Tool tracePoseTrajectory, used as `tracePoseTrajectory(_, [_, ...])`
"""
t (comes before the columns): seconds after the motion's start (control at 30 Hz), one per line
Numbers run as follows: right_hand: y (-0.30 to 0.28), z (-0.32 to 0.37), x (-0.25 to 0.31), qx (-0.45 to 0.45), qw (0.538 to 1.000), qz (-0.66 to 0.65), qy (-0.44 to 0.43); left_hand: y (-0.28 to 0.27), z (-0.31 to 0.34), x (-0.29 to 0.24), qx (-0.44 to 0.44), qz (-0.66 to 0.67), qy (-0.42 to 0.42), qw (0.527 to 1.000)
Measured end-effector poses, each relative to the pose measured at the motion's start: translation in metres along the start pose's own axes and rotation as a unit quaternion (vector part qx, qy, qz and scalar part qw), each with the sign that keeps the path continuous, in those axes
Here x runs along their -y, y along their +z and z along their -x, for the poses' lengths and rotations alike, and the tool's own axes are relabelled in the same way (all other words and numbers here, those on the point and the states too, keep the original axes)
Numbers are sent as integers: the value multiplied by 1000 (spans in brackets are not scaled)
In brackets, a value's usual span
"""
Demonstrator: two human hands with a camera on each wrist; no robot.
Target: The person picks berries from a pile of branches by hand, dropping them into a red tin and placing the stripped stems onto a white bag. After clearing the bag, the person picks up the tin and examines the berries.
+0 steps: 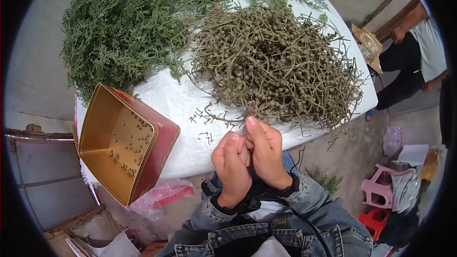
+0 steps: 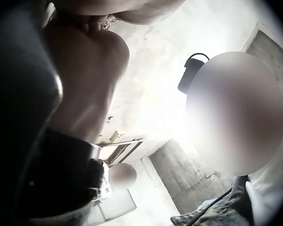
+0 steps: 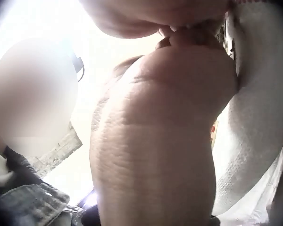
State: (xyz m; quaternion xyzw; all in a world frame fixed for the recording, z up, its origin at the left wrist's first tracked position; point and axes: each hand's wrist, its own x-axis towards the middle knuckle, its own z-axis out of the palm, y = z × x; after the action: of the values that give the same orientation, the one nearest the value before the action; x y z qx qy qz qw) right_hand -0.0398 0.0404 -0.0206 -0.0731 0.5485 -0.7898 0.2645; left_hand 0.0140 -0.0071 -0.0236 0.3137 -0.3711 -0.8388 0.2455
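Observation:
Both hands meet at the front edge of a white woven sheet, in the head view. The left hand has its fingers curled and thumb laid on top. Beside it, the right hand pinches with thumb and forefinger. A thin dried stem shows at the fingertips; most of what they hold is hidden by the fingers. Just beyond lies a big heap of dried stems with round pods. Small bare stem scraps lie left of the fingertips. In the wrist views the palms and wrists cover most of the work.
A red tin box, gold inside, leans open at the left with several round pods in it. Green leafy branches are piled at the back left. Another person is at the right, near a pink stool and a red stool.

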Motion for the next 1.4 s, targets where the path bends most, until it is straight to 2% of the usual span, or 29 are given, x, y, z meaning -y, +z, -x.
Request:
tracePoseTrajectory(0.1, [2,0,-2,-34,999,6,-26,-6,-1,2,5,-6,-4,1000])
tracePoseTrajectory(0.17, [-2,-3,2,-35,996,-83,-3,-13,-5,-1,63,176,-58,981])
tracePoseTrajectory(0.2, [-2,-4,3,-34,991,-128,8,-16,-7,-4,91,265,-82,956])
tracePoseTrajectory(0.23, [-3,-6,2,-33,991,-129,6,-18,-10,-7,93,264,-81,957])
tracePoseTrajectory(0.33, [-8,-6,0,32,998,-21,40,-22,-12,-20,141,219,-74,963])
tracePoseTrajectory(0.5, [-24,-7,3,63,996,47,32,-21,-18,-40,188,105,-68,974])
tracePoseTrajectory(0.6, [-32,-10,5,87,949,294,-72,-14,-21,-51,187,-75,-91,975])
tracePoseTrajectory(0.63, [-33,-11,5,88,950,289,-73,-7,-20,-54,186,-79,-89,975])
tracePoseTrajectory(0.67, [-35,-11,4,85,941,311,-106,2,-19,-56,194,-184,-44,962])
tracePoseTrajectory(0.73, [-39,-12,3,77,917,353,-170,19,-20,-59,205,-385,45,899])
tracePoseTrajectory(0.77, [-40,-13,2,76,918,350,-172,25,-23,-61,205,-388,47,897])
tracePoseTrajectory(0.8, [-40,-13,1,74,908,369,-183,31,-26,-64,208,-488,93,842])
tracePoseTrajectory(0.87, [-40,-12,-2,71,888,406,-203,39,-29,-66,203,-665,179,696])
tracePoseTrajectory(0.9, [-41,-11,-3,72,889,403,-204,40,-29,-66,202,-668,180,693])
tracePoseTrajectory(1.0, [-43,-13,-3,77,859,453,-226,43,-34,-64,155,-739,224,617])
tracePoseTrajectory(1.03, [-43,-13,-2,71,858,453,-231,43,-35,-65,159,-738,230,615])
tracePoseTrajectory(1.13, [-43,-12,0,70,874,424,-228,33,-38,-70,215,-660,178,697])
tracePoseTrajectory(1.17, [-47,-12,5,60,872,430,-227,29,-38,-69,225,-656,179,698])
tracePoseTrajectory(1.27, [-48,-11,25,134,926,333,-116,14,-42,-71,235,-509,57,826])
tracePoseTrajectory(1.3, [-48,-12,25,132,926,333,-117,11,-42,-71,237,-509,58,825])
tracePoseTrajectory(1.4, [-52,-11,25,182,942,259,-107,5,-40,-66,244,-414,-31,876])
